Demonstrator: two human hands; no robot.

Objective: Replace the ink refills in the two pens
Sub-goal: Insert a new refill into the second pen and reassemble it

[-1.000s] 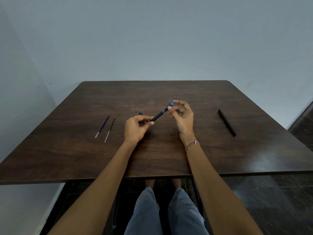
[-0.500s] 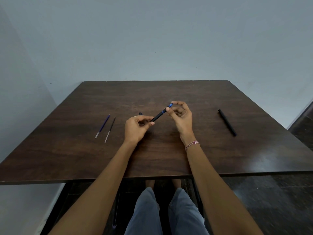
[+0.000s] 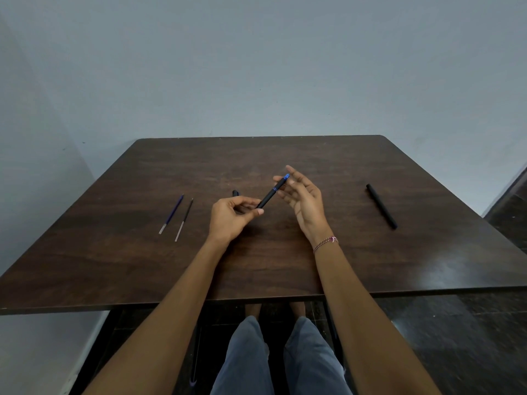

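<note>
— What do the hands hold?
— The left hand [image 3: 232, 216] grips a black pen [image 3: 268, 198] by its lower end; the right hand [image 3: 303, 201] is spread beside its blue tip [image 3: 286, 177], holding nothing.
— How far along?
— Early, I'd judge. Two refills, a blue refill [image 3: 172, 213] and a black refill [image 3: 184, 219], lie loose on the tabletop [image 3: 114, 266], left; the second pen [image 3: 381, 206] lies apart, right.

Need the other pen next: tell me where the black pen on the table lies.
Head view: the black pen lies flat on the table, far right, well beyond the right hand.
</note>
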